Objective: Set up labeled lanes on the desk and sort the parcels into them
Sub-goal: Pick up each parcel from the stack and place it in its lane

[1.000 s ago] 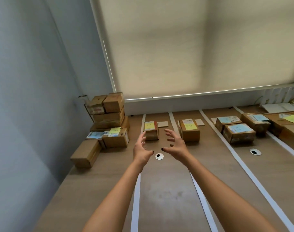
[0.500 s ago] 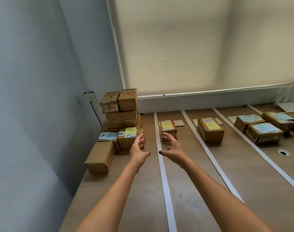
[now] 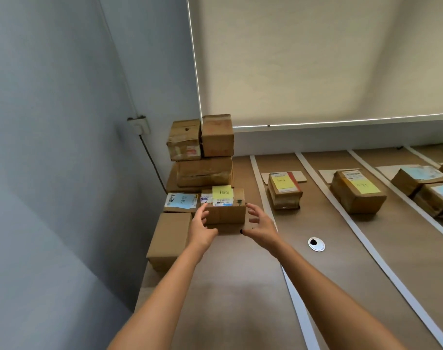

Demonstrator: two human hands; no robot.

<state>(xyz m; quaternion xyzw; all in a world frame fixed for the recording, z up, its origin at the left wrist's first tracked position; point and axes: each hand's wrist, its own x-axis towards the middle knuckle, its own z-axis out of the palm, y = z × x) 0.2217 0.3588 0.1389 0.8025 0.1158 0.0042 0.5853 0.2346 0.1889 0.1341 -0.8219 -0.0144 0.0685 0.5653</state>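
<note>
A small cardboard parcel with a yellow note point(image 3: 225, 210) sits at the front of the unsorted pile by the left wall. My left hand point(image 3: 202, 228) is at its left front corner, fingers spread, touching or nearly touching. My right hand point(image 3: 260, 227) hovers open just right of it, a small gap apart. White tape strips point(image 3: 341, 218) mark lanes on the wooden desk point(image 3: 240, 299). One yellow-noted parcel point(image 3: 284, 190) lies in the first lane, another point(image 3: 358, 194) in the second, and blue-noted parcels point(image 3: 417, 179) in the third.
The pile holds a stack of plain boxes point(image 3: 204, 157), a blue-noted parcel point(image 3: 181, 202) and a plain box point(image 3: 170, 241) at the desk's left edge. A cable grommet point(image 3: 316, 244) sits in the first lane. A grey wall stands left; a blind hangs behind.
Both hands have moved left from the first lane toward the pile and now flank the yellow-noted parcel. The view has turned left with them.
</note>
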